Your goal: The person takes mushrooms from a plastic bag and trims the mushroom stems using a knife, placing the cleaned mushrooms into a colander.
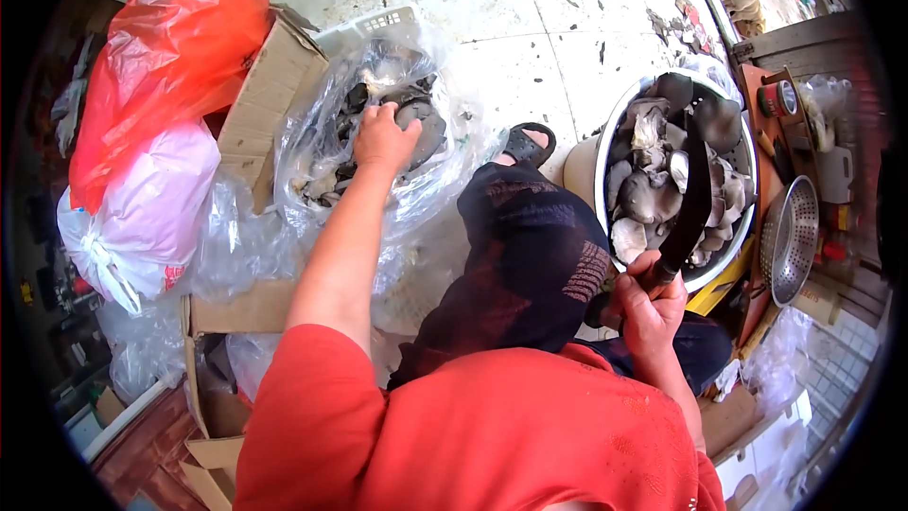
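My left hand (386,140) reaches into a clear plastic bag (307,137) lined in a white basket, touching grey mushrooms (424,132); its fingers are spread and partly over them. In my right hand (651,303) is the handle of a knife with a long dark curved blade (692,208), pointing away from me. Behind the blade stands a white bucket (605,166) heaped with grey and pale mushrooms (651,194). The blade overlaps the bucket's contents in view; whether it touches them I cannot tell.
Red (175,47) and pink (156,208) plastic bags lie at the left beside an open cardboard box (270,99). A metal colander (790,241) leans at the right by a wooden shelf. Dark scraps dot the tiled floor (511,47). My sandalled foot (530,145) is between basket and bucket.
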A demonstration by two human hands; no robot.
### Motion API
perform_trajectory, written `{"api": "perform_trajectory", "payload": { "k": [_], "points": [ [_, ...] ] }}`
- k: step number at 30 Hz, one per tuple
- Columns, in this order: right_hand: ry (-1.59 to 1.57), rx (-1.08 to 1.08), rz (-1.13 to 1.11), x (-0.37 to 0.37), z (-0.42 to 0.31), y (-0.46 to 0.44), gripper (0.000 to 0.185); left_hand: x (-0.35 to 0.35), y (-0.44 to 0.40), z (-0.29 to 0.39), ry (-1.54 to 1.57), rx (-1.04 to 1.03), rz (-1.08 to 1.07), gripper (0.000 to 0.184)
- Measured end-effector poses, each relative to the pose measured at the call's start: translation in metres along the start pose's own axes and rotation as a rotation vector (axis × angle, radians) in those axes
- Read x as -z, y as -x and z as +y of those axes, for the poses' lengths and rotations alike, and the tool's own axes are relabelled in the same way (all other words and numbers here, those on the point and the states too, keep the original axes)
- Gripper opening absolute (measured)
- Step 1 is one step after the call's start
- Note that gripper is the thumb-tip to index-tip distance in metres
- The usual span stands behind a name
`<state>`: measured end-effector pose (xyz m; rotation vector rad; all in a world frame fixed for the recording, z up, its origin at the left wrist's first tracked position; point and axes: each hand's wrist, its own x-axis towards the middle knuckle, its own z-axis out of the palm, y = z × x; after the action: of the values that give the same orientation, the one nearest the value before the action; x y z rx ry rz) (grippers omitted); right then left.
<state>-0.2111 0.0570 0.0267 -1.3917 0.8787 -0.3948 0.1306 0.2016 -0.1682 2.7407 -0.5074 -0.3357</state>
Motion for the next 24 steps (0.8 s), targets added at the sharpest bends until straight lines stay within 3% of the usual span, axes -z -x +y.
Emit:
{"api": "perform_trajectory", "payload": {
  "k": [10,12,13,14,16,18,20,22,24],
  "points": [
    [0.013,-0.040,-0.010,-0.009,0.002,-0.004,0.016,0.034,-0.035,-0.032,-0.128,-0.012,-0.008,0.040],
    [0.011,-0.046,-0.016,-0.010,0.003,-0.005,0.016,0.051,-0.037,-0.024,-0.294,0.042,-0.149,0.048],
    [-0.002,-0.051,-0.016,-0.010,0.003,-0.006,0.016,0.050,-0.040,-0.028,-0.302,0.013,-0.108,0.061],
    [-0.014,-0.057,-0.014,-0.010,0.003,-0.006,0.016,0.051,-0.045,-0.032,-0.303,0.013,-0.110,0.061],
    [-0.018,-0.063,-0.006,-0.010,0.001,-0.007,0.017,0.058,-0.063,-0.043,-0.107,-0.125,0.032,0.072],
    [-0.021,-0.066,0.003,-0.009,0.002,-0.009,0.017,0.071,-0.095,-0.055,0.339,-0.083,-0.108,0.078],
    [-0.048,-0.069,0.005,-0.009,0.004,-0.010,0.017,0.119,-0.108,-0.026,0.585,0.100,-0.177,0.075],
    [-0.060,-0.055,-0.026,-0.008,0.006,-0.013,0.017,0.152,-0.131,-0.018,0.708,0.142,-0.109,0.071],
    [-0.064,-0.043,-0.050,-0.006,0.006,-0.013,0.016,0.169,-0.143,-0.009,0.839,-0.039,0.035,0.067]
  ]
}}
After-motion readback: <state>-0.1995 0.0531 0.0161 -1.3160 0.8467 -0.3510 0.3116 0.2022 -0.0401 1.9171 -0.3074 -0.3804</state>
